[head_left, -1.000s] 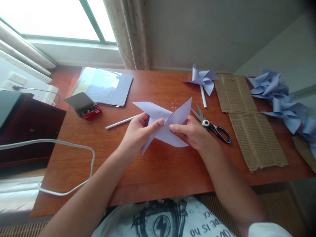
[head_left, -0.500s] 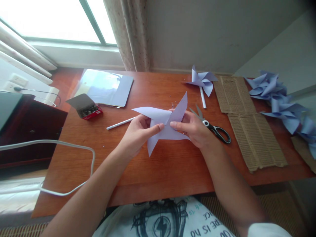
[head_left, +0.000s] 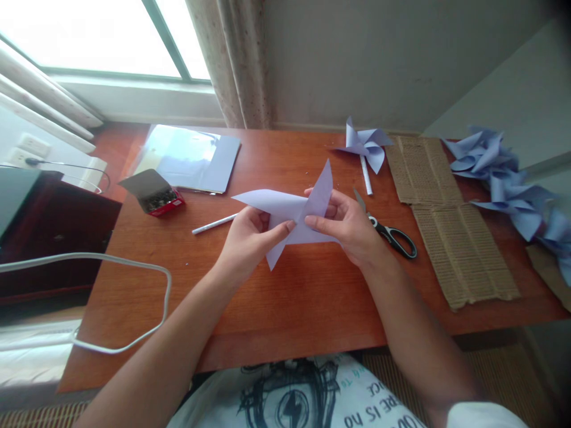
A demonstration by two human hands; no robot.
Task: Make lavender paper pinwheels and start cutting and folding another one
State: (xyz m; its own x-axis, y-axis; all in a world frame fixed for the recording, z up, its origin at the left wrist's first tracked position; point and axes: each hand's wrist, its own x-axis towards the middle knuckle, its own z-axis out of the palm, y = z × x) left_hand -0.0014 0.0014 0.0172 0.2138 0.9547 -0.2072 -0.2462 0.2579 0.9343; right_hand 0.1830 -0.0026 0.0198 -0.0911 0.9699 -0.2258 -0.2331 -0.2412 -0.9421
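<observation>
Between my hands is a pale lilac paper pinwheel [head_left: 285,205], held above the table with its blades folded in toward the middle. My left hand [head_left: 250,241] grips its left side, thumb pressed near the centre. On the other side my right hand [head_left: 350,229] pinches the paper, its thumb also close to the centre and its fingers partly behind a blade. A white paper stick [head_left: 214,224] lies on the table, its right end hidden by my left hand. Just right of my right hand are black-handled scissors [head_left: 392,236], their blades partly covered.
A pinwheel on a stick [head_left: 366,145] lies at the back. Corrugated cardboard [head_left: 459,249] and several more pinwheels [head_left: 513,196] are at the right. An open red box [head_left: 165,203] of small dark items, a clear folder [head_left: 187,154] and a white cable [head_left: 167,285] are at the left.
The pinwheel has shifted slightly left and tilted in my hands, its lower blades drawn up a little. My right hand has moved slightly up, covering more of the scissor blades.
</observation>
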